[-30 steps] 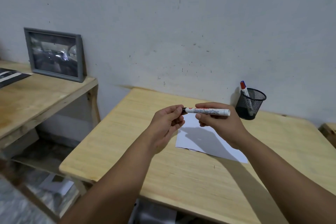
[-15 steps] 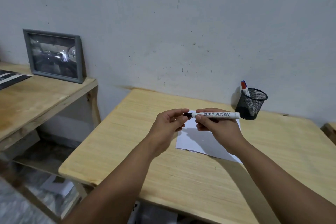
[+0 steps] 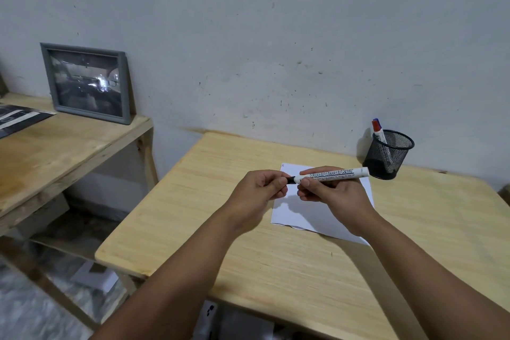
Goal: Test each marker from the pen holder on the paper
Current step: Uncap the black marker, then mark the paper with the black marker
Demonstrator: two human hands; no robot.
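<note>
My right hand [image 3: 334, 193] grips a white board marker [image 3: 336, 174] held level above the paper [image 3: 309, 215]. The marker's black cap [image 3: 290, 180] points left, and my left hand [image 3: 259, 190] pinches it between thumb and fingers. The white sheet lies on the wooden table [image 3: 248, 243], partly hidden under my hands. A black mesh pen holder [image 3: 387, 154] stands at the table's back right near the wall, with a red-capped marker [image 3: 378, 131] sticking out of it.
A lower wooden shelf [image 3: 55, 146] stands to the left with a grey picture frame [image 3: 88, 83] leaning on the wall and a dark booklet [image 3: 16, 119]. A gap separates shelf and table. The wall runs right behind the table.
Both hands and the marker have shifted right and a little lower over the paper. My left hand still pinches the cap end.
</note>
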